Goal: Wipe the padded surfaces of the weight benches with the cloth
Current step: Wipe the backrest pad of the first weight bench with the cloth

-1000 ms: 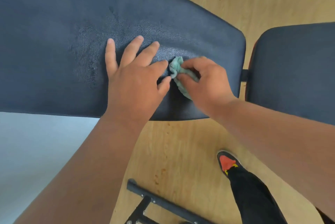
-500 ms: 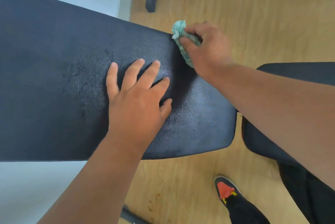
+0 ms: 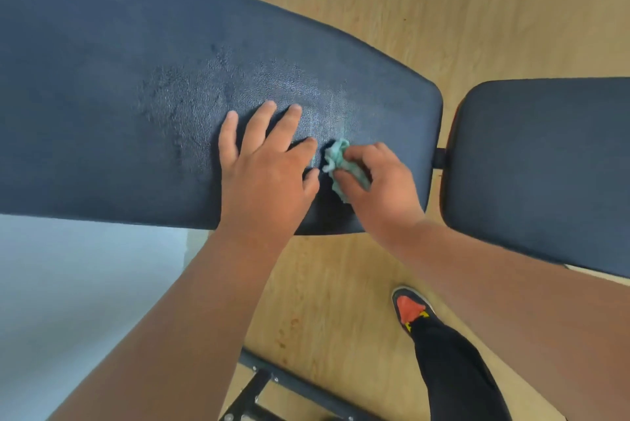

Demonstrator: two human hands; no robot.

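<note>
The left hand point(image 3: 262, 168) lies flat, fingers spread, on the long black padded bench surface point(image 3: 136, 96) near its front edge. Just beside it, the right hand point(image 3: 381, 188) pinches a crumpled teal cloth point(image 3: 337, 158) against the pad, near its right end

I am standing in what is looking like a gym: two black padded weight bench pads point(image 3: 170, 86) point(image 3: 545, 165) are sitting end to end on a dark metal frame point(image 3: 293, 383) over a wood floor point(image 3: 443, 4).
</note>
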